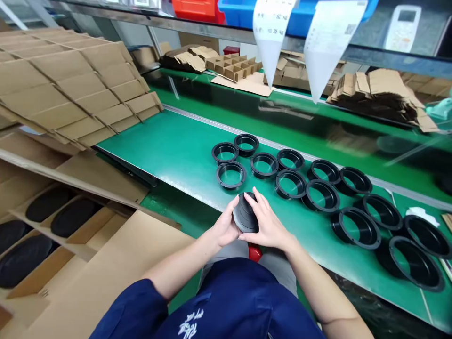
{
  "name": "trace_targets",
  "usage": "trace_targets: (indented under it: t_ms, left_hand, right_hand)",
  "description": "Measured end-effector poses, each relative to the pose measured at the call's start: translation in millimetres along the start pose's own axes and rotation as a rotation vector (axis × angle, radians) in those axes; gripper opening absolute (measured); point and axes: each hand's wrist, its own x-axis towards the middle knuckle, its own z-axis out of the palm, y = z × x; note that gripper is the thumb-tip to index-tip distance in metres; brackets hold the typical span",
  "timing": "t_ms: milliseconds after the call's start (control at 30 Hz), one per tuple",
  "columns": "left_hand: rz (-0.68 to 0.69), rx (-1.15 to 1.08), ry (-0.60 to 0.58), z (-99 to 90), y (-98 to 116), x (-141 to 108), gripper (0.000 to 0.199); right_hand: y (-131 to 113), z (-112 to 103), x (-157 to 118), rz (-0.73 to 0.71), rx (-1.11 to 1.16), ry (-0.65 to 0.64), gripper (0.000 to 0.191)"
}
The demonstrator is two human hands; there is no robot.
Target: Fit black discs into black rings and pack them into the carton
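Note:
Both hands grip one round black part (245,214) above the near edge of the green work surface (169,146). My left hand (226,226) wraps its left side, thumb along the upper edge. Fingers of my right hand (266,219) press on its top and right side. Several black open rings stand on the green surface; the nearest one (231,175) lies just beyond my hands, and others spread to the right, such as a large ring (356,228).
At the left stands a large cardboard divider grid (70,89). Below it, an open carton (141,249) holds dark round parts (26,261) in compartments. An overhead shelf (219,33) carries blue and red bins, with paper sheets (326,42) hanging down. Cardboard stacks (381,94) lie behind.

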Motion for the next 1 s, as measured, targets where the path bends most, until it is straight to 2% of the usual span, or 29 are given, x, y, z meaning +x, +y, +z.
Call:
trace_targets:
  t_ms: [100, 167, 267, 333, 433, 533, 733, 800, 867, 1000]
  left_hand:
    - [0.051, 0.046, -0.017, -8.9, 11.9, -12.8, 0.053]
    - [0.116, 0.124, 0.012, -19.4, 21.7, -19.6, 0.053]
    - [0.335, 0.287, 0.226, -37.3, 39.8, -19.1, 0.042]
    - [0.473, 0.364, 0.362, -46.0, 53.7, -11.9, 0.034]
    - [0.566, 0.385, 0.406, -50.4, 71.2, -1.4, 0.028]
    - [0.546, 0.366, 0.342, -46.9, 73.9, -3.5, 0.030]
    - [0.362, 0.333, 0.125, -40.5, 44.6, -32.0, 0.033]
    - [0.332, 0.358, 0.138, -40.8, 40.6, -35.7, 0.036]
    - [0.329, 0.393, 0.212, -41.5, 43.7, -32.9, 0.037]
    - [0.460, 0.405, 0.322, -42.0, 61.8, -16.7, 0.034]
  right_hand:
    - [-2.3, -1.7, 25.5, -0.058, 0.037, -0.004, 0.112]
    - [1.8, -2.4, 49.8, -0.051, 0.021, 0.080, 0.110]
    - [9.9, 0.3, 96.6, 0.052, -0.120, 0.247, 0.108]
    - [12.8, 5.8, 126.5, 0.115, -0.237, 0.276, 0.109]
    - [11.6, 16.6, 151.6, 0.170, -0.365, 0.265, 0.107]
    - [7.5, 24.1, 145.6, 0.183, -0.406, 0.252, 0.102]
    - [-2.7, 21.1, 96.1, 0.158, -0.417, 0.155, 0.102]
    - [-4.8, 16.7, 90.7, 0.155, -0.405, 0.139, 0.103]
    - [-4.6, 11.9, 96.7, 0.171, -0.395, 0.155, 0.104]
    - [-0.5, 7.6, 127.9, 0.226, -0.434, 0.222, 0.108]
